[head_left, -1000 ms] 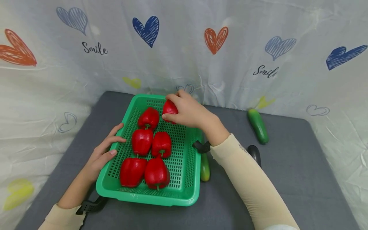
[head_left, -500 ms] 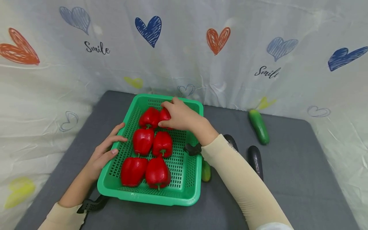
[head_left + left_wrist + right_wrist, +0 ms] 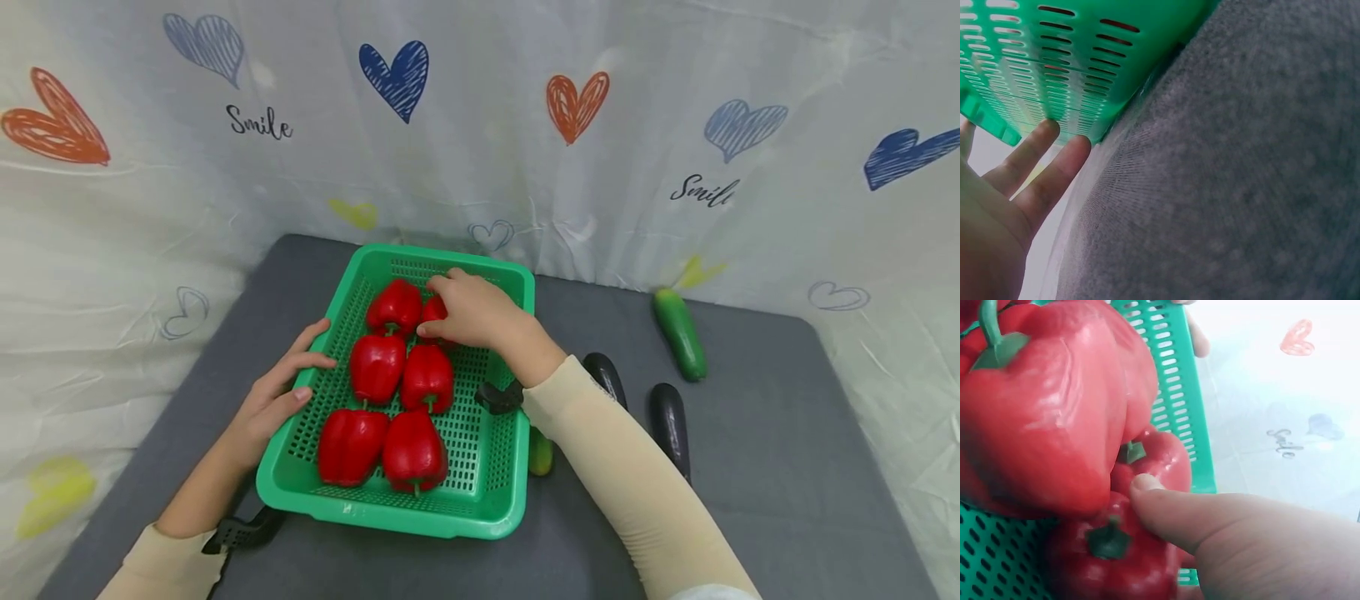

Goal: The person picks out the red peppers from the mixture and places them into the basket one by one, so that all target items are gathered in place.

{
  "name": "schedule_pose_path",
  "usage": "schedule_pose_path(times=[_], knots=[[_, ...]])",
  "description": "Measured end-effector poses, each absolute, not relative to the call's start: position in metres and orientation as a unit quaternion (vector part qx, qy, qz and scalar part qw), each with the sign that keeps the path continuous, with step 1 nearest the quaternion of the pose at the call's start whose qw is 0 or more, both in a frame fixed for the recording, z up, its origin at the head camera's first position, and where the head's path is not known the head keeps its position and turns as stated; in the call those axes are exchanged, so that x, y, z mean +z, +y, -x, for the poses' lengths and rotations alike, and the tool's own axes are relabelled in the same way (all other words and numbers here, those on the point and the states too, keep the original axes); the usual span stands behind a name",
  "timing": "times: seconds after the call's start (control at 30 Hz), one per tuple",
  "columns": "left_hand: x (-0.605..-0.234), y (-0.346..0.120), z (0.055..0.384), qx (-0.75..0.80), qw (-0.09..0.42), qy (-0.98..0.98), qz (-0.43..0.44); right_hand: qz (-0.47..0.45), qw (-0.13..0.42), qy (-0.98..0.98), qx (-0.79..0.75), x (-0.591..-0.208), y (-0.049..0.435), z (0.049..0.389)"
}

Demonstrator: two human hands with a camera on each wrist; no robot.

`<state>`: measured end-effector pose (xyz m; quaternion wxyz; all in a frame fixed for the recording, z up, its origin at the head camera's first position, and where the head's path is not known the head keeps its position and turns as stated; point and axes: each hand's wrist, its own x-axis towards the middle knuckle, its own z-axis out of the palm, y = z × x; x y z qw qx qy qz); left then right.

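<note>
A green perforated plastic basket [image 3: 390,521] holds several red bell peppers [image 3: 377,368]. At its far end, the fingers and thumb of my right hand [image 3: 483,312] grip a bell pepper [image 3: 434,310], mostly covered by the hand in the head view. In the right wrist view the thumb presses near the green stem of this bell pepper [image 3: 1110,565], with other peppers close beside it. My left hand [image 3: 281,396] rests on the basket's left rim, fingers spread. In the left wrist view two nearly straight fingers [image 3: 1054,181] touch the outer basket wall.
Right of the basket lie two dark eggplants [image 3: 670,429] and a green cucumber [image 3: 680,335]. Another green vegetable [image 3: 540,454] is partly hidden by the basket and right arm. A grey cloth [image 3: 780,467] covers the table, and a white curtain [image 3: 480,167] with hearts hangs behind.
My right hand has lowered the bell pepper into the basket's far end and shifted it left, beside another pepper. My left hand stays on the rim.
</note>
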<state>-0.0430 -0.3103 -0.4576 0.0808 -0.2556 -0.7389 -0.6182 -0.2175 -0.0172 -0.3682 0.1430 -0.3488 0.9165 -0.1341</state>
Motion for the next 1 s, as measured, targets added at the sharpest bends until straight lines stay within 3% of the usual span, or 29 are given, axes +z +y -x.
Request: schedule_pose_path(times=[0.5,0.8,1.0], knots=[[-0.456,-0.311,0.039,-0.622,0.080,-0.737,0.253,0.367,0.137,0.910,-0.135,-0.351,-0.008,0.212],[-0.455,-0.308,0.049,-0.625,0.088,-0.724,0.277,0.342,0.119,0.924,-0.125,-0.317,0.041,0.193],[-0.458,-0.313,0.046,-0.620,0.097,-0.726,0.282,0.338,0.060,0.931,-0.125,-0.309,0.080,0.181]])
